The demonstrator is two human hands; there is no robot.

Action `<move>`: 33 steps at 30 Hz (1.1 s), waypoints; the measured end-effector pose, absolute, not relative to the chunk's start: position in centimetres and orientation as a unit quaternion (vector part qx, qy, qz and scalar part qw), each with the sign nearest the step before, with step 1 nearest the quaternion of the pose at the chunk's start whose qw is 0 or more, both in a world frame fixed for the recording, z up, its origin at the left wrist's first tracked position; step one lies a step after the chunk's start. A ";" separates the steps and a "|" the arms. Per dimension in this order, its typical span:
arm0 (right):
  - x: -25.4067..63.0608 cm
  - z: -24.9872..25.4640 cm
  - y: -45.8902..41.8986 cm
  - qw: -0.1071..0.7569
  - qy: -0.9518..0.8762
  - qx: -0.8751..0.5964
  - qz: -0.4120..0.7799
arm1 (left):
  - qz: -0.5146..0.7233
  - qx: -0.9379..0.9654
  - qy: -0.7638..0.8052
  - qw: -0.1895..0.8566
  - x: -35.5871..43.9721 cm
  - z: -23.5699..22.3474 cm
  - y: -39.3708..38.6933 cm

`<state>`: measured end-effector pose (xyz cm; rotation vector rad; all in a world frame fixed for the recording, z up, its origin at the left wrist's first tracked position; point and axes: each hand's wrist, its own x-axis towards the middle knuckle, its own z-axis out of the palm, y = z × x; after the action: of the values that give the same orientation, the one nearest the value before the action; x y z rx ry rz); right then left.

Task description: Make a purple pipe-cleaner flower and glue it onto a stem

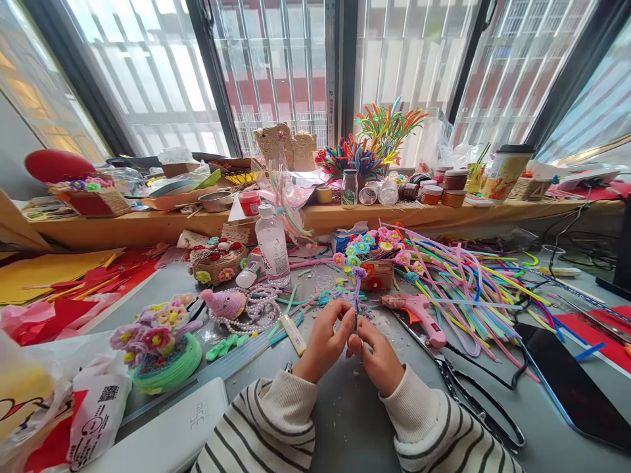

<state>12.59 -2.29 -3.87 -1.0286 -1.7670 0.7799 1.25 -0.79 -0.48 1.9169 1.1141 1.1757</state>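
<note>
In the middle of the head view my left hand (323, 336) pinches a purple pipe cleaner (358, 289), which stands upright with a small purple flower shape at its top. My right hand (377, 353) is closed just beside it, fingers curled and close to the left fingertips. A thin, dark metal-looking piece shows between the two hands; most of it is hidden by the fingers, so its kind is unclear. Just beyond the hands, a woven box (377, 276) holds several pipe-cleaner flowers. A pink glue gun (417, 315) lies right of my hands.
Loose pipe cleaners (473, 289) spread over the right side. Black-handled scissors (480, 401) and a phone (574, 378) lie nearer. On the left are a clear bottle (273, 246), bead strings (263, 302), a green flower basket (170, 364) and a white case (165, 430). Jars line the sill (296, 223).
</note>
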 end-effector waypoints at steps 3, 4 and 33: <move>12.6 -4.0 -2.2 0.463 -0.716 -0.414 0.318 | 0.449 0.725 0.419 0.310 1.3 -0.5 -0.8; 12.6 -4.0 -2.2 0.465 -0.716 -0.412 0.318 | 0.450 0.725 0.418 0.310 1.3 -0.5 -0.8; 12.7 -3.6 -2.4 0.486 -0.702 -0.397 0.337 | 0.447 0.718 0.406 0.346 1.1 0.0 -1.1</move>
<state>12.72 -2.38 -3.57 -0.9660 -1.7071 0.8194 1.15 -1.06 0.01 1.8623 1.0543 1.1598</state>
